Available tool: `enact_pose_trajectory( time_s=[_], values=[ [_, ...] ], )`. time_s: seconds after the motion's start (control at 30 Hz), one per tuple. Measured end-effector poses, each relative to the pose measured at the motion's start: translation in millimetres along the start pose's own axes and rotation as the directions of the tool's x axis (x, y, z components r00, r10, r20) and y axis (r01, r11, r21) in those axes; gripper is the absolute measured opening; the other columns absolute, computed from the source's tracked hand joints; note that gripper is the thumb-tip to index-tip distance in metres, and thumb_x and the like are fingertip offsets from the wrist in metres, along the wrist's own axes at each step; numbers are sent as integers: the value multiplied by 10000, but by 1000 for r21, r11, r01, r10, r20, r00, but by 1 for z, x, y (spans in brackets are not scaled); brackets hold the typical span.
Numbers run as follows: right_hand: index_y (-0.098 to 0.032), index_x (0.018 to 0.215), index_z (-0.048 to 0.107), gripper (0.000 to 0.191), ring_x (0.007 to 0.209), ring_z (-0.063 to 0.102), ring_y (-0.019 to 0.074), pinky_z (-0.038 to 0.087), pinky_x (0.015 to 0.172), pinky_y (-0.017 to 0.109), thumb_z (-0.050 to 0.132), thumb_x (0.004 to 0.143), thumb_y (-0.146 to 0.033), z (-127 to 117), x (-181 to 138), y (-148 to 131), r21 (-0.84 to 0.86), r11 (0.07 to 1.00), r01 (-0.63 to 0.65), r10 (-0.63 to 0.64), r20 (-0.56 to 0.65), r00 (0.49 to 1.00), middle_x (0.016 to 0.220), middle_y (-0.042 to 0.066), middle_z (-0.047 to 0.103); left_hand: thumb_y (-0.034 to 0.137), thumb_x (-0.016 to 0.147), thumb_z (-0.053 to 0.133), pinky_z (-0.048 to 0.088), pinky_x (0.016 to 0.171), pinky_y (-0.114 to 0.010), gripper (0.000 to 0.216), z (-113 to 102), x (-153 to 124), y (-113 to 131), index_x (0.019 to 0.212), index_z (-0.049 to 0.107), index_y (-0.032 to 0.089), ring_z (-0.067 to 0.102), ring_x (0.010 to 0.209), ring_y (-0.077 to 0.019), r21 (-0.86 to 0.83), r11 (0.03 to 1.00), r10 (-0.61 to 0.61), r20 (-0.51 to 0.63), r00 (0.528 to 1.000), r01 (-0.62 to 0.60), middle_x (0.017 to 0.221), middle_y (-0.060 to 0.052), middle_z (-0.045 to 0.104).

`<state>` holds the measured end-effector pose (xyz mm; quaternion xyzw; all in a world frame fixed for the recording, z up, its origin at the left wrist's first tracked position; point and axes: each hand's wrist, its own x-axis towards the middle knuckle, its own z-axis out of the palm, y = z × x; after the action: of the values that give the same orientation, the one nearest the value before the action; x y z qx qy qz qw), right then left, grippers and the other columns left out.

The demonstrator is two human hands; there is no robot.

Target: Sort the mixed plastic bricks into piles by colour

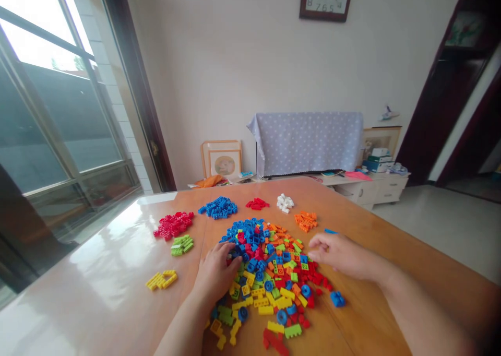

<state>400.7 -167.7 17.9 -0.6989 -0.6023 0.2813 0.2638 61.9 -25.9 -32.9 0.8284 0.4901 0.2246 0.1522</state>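
Observation:
A large mixed pile of toy building bricks (266,302) in blue, red, yellow, green and orange covers the middle of the wooden table. At its left edge is my left hand (216,269), its thumb apart from the fingers and the fingertips among blue bricks. Whether it touches one brick in particular is hard to see. My right hand (338,250) hovers by the pile's right side, fingers curled in toward the thumb; anything between them is hidden. Just beyond it lies a thin blue piece (331,231). A loose blue brick (337,299) sits nearer to me, right of the pile.
Small sorted heaps ring the pile: yellow (162,280), green (182,245), pinkish-red (174,225), blue (218,208), red (257,204), white (285,203) and orange (306,221). Past the table (376,236) stands a low white cabinet (385,190) beside the wall.

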Motion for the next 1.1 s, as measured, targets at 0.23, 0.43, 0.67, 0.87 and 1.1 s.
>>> enact_pose_trajectory(
  time_s=[0.23, 0.43, 0.67, 0.87, 1.1],
  values=[
    [-292, 1434, 525, 817, 1065, 583, 263, 464, 931, 318, 797, 681, -455, 19, -64, 40, -139, 986, -87, 87, -3, 996, 1178, 82, 600, 466, 895, 541, 459, 928, -323, 416, 0, 1, -1, 1251, 638, 273, 616, 1125, -248, 19, 999, 30, -18, 999, -29, 1306, -57, 637],
    [-233, 1412, 513, 728, 865, 589, 175, 494, 788, 265, 734, 731, -366, 30, -30, 21, -114, 989, -95, 98, 22, 995, 1058, 41, 580, 470, 900, 533, 455, 956, -321, 423, 0, 2, 0, 1260, 630, 271, 618, 1120, -239, 16, 1000, 10, 5, 1000, -10, 1321, -52, 630],
    [-257, 1272, 553, 542, 515, 530, 77, 405, 431, 202, 669, 743, -273, 43, 11, -4, 21, 989, -145, 142, 94, 985, 994, 10, 557, 461, 900, 542, 458, 951, -316, 411, -1, -1, 1, 1249, 640, 269, 599, 1170, -248, 2, 1000, 6, -9, 1000, -6, 1331, -55, 623],
    [-223, 1190, 618, 415, 654, 576, 116, 427, 549, 195, 623, 776, -256, 49, 29, -18, -31, 1000, 2, -1, 23, 1000, 926, 15, 606, 437, 890, 560, 463, 941, -332, 396, -5, -3, 5, 1237, 649, 269, 613, 1138, -254, -3, 1000, 5, -15, 1000, -5, 1295, -64, 644],
    [-208, 1112, 673, 325, 742, 605, 144, 454, 625, 225, 631, 808, -315, 67, 51, -40, -46, 985, 166, -167, -16, 986, 984, 41, 643, 396, 913, 545, 470, 900, -308, 338, -2, -2, 2, 1203, 665, 271, 621, 1106, -240, -33, 999, 23, -40, 999, -24, 1251, -55, 660]
  ],
)
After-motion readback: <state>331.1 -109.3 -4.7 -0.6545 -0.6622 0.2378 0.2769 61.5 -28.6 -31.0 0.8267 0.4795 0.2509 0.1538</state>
